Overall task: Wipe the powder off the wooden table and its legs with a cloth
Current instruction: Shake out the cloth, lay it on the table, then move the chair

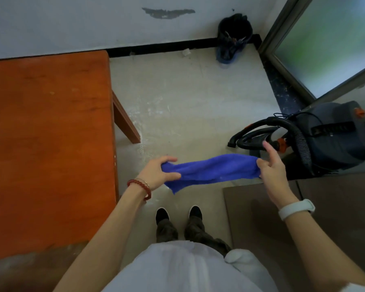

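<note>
A blue cloth (211, 168) is stretched in the air between my hands, above the floor and to the right of the table. My left hand (156, 172) grips its left end with curled fingers. My right hand (271, 168) pinches its right end, the index finger lifted. The wooden table (49, 133) fills the left side, its orange-brown top seen from above. A greyish powdery patch (30, 268) covers the top's near corner. One table leg (125, 121) slants down to the floor beyond the right edge.
A grey vacuum cleaner (333, 140) with a black hose stands at the right. A black bin (233, 37) sits in the far corner by a glass door (329, 43). A brown board (282, 218) lies beside my feet. White dust streaks the concrete floor (188, 98).
</note>
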A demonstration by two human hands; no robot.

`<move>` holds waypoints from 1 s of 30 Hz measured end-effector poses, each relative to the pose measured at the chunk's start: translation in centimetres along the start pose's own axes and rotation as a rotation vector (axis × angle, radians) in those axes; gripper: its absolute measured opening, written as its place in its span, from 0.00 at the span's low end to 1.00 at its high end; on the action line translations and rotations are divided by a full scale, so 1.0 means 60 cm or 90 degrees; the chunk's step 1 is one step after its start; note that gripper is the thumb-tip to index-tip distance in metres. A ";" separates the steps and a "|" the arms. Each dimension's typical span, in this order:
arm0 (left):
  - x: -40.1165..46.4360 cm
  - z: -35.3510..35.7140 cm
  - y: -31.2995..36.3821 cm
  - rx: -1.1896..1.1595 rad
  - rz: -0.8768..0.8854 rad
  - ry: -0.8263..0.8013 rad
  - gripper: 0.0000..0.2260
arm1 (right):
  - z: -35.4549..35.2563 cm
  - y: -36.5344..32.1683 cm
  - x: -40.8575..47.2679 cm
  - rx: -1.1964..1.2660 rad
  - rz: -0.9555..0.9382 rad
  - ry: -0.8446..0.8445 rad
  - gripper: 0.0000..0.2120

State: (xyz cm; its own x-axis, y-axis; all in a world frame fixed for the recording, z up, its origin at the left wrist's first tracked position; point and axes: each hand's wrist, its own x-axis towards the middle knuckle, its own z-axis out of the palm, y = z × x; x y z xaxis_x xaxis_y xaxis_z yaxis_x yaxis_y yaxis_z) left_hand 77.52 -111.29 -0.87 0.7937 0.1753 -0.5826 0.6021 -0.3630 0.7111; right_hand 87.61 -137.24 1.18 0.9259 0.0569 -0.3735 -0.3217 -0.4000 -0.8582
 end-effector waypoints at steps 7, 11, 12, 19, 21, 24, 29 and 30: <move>-0.015 -0.025 -0.001 0.202 0.043 0.131 0.12 | -0.014 0.008 0.006 -0.264 -0.063 -0.168 0.16; -0.028 -0.035 -0.015 -0.005 0.038 0.213 0.11 | 0.006 0.007 0.003 -0.371 -0.153 -0.125 0.17; -0.027 -0.037 -0.018 -0.022 0.027 0.212 0.11 | 0.011 0.006 0.001 -0.384 -0.166 -0.107 0.18; -0.044 -0.056 -0.003 0.008 -0.061 -0.049 0.09 | 0.022 0.003 0.000 -0.405 -0.206 -0.097 0.06; -0.048 -0.041 0.003 0.200 -0.049 -0.010 0.03 | 0.022 0.004 0.002 -0.363 -0.193 -0.117 0.05; -0.048 -0.029 -0.011 0.206 -0.021 0.098 0.11 | 0.017 0.003 -0.001 -0.270 -0.148 -0.108 0.03; -0.053 -0.025 -0.024 -0.095 -0.027 0.247 0.11 | 0.023 -0.003 -0.017 -0.189 -0.174 -0.049 0.02; -0.053 -0.020 -0.022 -0.119 -0.030 0.286 0.12 | 0.029 -0.004 -0.020 -0.185 -0.184 -0.030 0.04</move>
State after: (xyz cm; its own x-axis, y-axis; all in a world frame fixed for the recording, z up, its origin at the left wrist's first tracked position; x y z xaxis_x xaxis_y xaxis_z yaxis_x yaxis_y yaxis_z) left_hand 74.31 -110.26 0.48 0.6998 0.5797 -0.4173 0.6103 -0.1817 0.7710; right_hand 86.23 -135.65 1.22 0.9576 0.2438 -0.1533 0.0258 -0.6030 -0.7974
